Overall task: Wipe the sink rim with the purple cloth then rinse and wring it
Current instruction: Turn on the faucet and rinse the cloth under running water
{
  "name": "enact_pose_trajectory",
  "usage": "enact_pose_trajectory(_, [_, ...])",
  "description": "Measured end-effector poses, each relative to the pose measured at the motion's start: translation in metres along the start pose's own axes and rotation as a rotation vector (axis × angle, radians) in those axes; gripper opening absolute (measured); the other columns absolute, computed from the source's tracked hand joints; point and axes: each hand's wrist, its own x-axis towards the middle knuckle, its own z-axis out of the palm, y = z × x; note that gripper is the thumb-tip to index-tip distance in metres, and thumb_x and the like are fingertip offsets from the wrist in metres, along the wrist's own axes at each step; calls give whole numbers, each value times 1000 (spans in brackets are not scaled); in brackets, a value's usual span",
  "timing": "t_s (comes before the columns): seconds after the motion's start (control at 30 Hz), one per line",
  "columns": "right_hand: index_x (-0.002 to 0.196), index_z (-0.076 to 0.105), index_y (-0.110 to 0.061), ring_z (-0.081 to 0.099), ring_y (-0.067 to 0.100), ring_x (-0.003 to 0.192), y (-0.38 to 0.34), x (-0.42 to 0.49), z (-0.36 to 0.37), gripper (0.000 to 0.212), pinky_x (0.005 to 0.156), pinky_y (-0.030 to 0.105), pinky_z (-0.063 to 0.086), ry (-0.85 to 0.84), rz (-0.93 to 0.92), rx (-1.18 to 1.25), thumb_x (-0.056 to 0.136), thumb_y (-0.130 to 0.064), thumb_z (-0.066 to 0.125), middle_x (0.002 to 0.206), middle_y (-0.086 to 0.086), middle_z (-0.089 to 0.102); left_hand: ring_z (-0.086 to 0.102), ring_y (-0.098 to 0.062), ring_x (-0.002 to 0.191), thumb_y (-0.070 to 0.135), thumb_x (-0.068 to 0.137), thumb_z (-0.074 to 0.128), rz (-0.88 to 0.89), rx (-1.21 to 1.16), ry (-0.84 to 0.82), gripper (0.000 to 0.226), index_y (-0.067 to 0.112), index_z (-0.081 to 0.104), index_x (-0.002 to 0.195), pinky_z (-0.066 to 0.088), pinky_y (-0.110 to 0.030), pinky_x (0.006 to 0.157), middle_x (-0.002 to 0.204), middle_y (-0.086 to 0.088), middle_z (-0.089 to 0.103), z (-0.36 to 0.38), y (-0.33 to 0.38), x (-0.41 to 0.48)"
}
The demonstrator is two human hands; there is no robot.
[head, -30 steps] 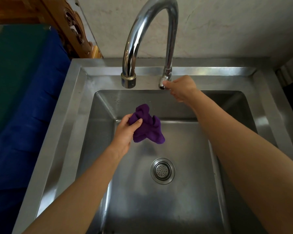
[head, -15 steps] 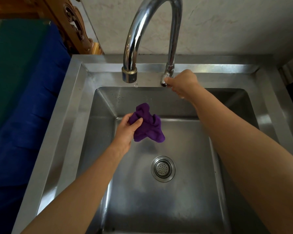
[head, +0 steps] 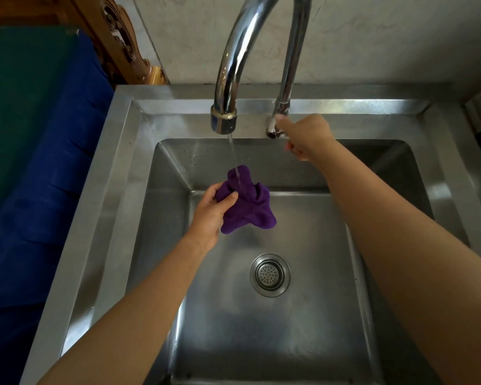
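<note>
Purple cloth [head: 247,205]: bunched, held above the basin at frame centre, left of the midline; lower corners hang free, clear of the basin floor.
Left hand [head: 210,215]: closed on the cloth's left side, thumb laid across the front of the fabric.
Water stream [head: 235,159]: thin, falling from the spout and landing on the top fold of the cloth.
Faucet spout [head: 224,118]: chrome gooseneck, outlet directly above the cloth, upper centre of frame.
Right hand [head: 307,136]: at the tap lever [head: 272,129] by the faucet base, fingers curled, fingertips touching the lever; whether it grips or only touches, cannot tell.
Right forearm: crosses the basin's right half, covering part of the right wall.
Sink rim [head: 95,207]: stainless steel, bare, visible on left, back and right.
Drain strainer [head: 270,275]: lower centre of basin, uncovered, well below the cloth.
Surroundings: blue fabric [head: 39,190] along the left edge; carved wooden piece [head: 120,43] at upper left; pale wall [head: 372,37] behind.
</note>
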Motion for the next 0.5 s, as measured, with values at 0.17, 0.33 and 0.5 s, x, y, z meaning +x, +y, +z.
enact_pose_trajectory(0.17, [112,57,-7,65,22,75,52,-16,14,60,66,34,53,95,117,275,96,-52,20,89,12,70,69,-7,81,-5,84,54,-34,-134,2,43,17,49,121,55,-21,62,103,0,65,-1,-2,3])
enact_pose_trajectory(0.33, [128,48,-27,57,25,113,96,-44,56,49,93,46,50,-376,152,267,93,-56,30,127,2,57,61,-20,101,-8,65,51,-63,-240,-44,79,20,38,137,52,-37,85,123,-6,59,1,-5,6])
enact_pose_trajectory(0.5, [128,48,-18,60,26,107,93,-46,75,37,95,43,49,-318,-80,347,91,-19,55,120,10,59,61,-26,101,20,82,53,-155,-227,-91,39,16,59,120,46,-48,94,111,-9,66,0,4,11])
